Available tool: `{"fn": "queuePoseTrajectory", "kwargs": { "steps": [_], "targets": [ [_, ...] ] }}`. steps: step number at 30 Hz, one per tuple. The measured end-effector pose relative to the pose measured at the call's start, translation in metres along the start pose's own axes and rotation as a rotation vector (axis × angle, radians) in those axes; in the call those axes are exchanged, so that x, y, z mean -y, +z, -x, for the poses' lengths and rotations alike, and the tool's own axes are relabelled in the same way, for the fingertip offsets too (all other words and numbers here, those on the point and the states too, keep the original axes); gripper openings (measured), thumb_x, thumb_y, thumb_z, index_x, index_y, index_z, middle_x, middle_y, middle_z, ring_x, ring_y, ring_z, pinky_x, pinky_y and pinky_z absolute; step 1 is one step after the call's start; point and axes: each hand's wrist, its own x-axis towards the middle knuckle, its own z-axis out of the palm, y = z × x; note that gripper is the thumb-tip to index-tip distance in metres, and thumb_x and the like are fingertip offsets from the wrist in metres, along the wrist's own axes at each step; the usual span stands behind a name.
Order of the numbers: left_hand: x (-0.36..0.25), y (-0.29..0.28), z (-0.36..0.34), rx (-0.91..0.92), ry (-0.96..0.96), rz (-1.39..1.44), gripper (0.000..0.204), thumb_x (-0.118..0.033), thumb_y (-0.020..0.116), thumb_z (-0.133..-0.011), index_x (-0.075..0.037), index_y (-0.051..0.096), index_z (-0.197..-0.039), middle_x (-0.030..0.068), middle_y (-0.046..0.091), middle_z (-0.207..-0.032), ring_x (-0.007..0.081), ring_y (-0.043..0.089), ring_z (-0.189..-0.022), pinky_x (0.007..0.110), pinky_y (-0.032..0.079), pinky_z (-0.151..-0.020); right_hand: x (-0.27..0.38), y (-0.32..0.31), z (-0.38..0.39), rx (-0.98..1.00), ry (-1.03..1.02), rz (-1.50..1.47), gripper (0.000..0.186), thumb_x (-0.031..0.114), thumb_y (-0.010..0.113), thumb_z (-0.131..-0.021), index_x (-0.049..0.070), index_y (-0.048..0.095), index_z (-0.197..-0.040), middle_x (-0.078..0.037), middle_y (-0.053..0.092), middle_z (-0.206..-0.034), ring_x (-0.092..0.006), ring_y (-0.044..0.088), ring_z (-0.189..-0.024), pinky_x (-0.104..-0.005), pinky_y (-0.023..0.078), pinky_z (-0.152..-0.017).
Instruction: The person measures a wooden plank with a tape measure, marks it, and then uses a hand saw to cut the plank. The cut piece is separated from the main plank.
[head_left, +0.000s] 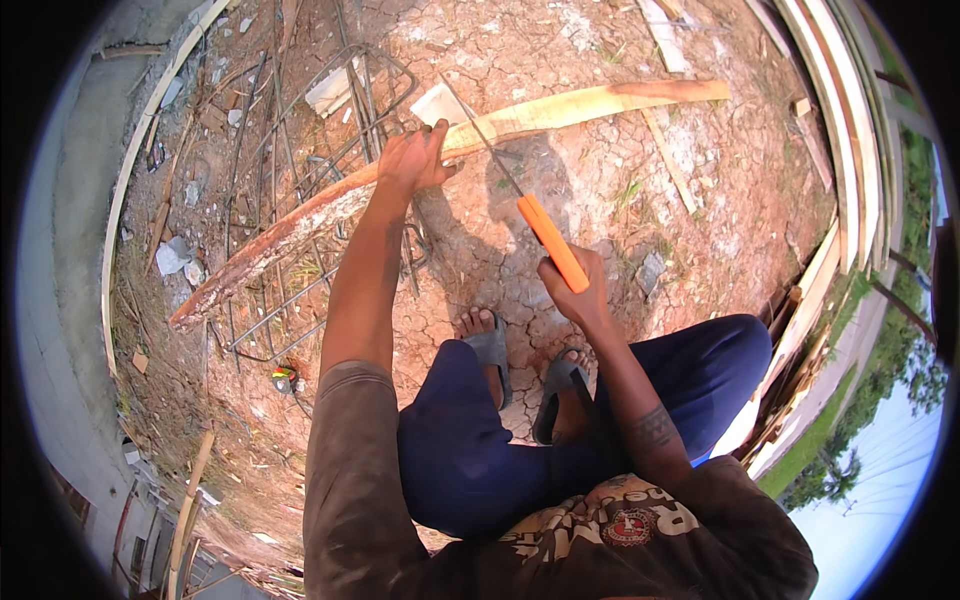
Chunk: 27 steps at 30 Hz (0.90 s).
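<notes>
The long wooden plank (530,118) lies in front of the person, slanting from near on the left to far on the right. The left hand (412,158) is the closer one: it is right on the plank, fingers bent over it and thumb on the near side. Just to the right, a thin blade (505,172) goes across the plank, tip pointing away and a bit left. The right hand (580,280) is closed tight around its orange handle (553,243), nearer the knees. Steel bars (366,105) lie around the plank's left part.
</notes>
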Motion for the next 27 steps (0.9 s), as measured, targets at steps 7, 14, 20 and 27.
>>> {"fn": "queuePoseTrajectory", "kwargs": {
  "steps": [7, 14, 20, 27],
  "targets": [
    [-0.001, 0.004, 0.004, -0.012, -0.034, -0.032, 0.091, -0.055, 0.074, -0.079, -0.015, 0.036, -0.152, 0.0196, 0.066, -0.127, 0.0372, 0.064, -0.114, 0.048, 0.046, -0.100, -0.033, -0.006, 0.065, -0.094, -0.132, -0.019, 0.011, 0.006, 0.066, -0.079, -0.002, 0.061, -0.074, -0.006, 0.058, -0.058, -0.0112, 0.053, -0.052, -0.0320, 0.044, -0.052],
    [-0.012, -0.003, 0.001, -0.002, -0.018, -0.038, 0.089, -0.050, 0.077, -0.076, -0.011, 0.042, -0.148, 0.0188, 0.069, -0.125, 0.0366, 0.066, -0.113, 0.050, 0.050, -0.094, -0.036, 0.028, -0.019, -0.059, 0.003, -0.131, 0.011, 0.007, 0.064, -0.081, -0.002, 0.062, -0.074, -0.006, 0.056, -0.058, -0.0106, 0.054, -0.055, -0.0313, 0.044, -0.053],
    [0.001, 0.003, 0.011, -0.072, -0.023, -0.047, 0.089, -0.050, 0.077, -0.075, -0.013, 0.043, -0.148, 0.0197, 0.068, -0.126, 0.0365, 0.066, -0.116, 0.050, 0.050, -0.096, -0.043, 0.012, 0.039, -0.043, -0.050, 0.024, 0.010, 0.006, 0.066, -0.084, -0.001, 0.064, -0.078, -0.002, 0.055, -0.060, -0.0081, 0.050, -0.056, -0.0312, 0.042, -0.054],
    [-0.002, -0.008, 0.012, 0.002, -0.048, -0.020, 0.084, -0.054, 0.074, -0.080, -0.015, 0.043, -0.147, 0.0179, 0.065, -0.132, 0.0338, 0.064, -0.118, 0.047, 0.046, -0.101, -0.034, 0.006, 0.073, -0.087, -0.041, -0.087, 0.012, 0.007, 0.066, -0.083, -0.001, 0.062, -0.075, -0.005, 0.057, -0.058, -0.0105, 0.052, -0.052, -0.0309, 0.042, -0.051]
  ]
}}
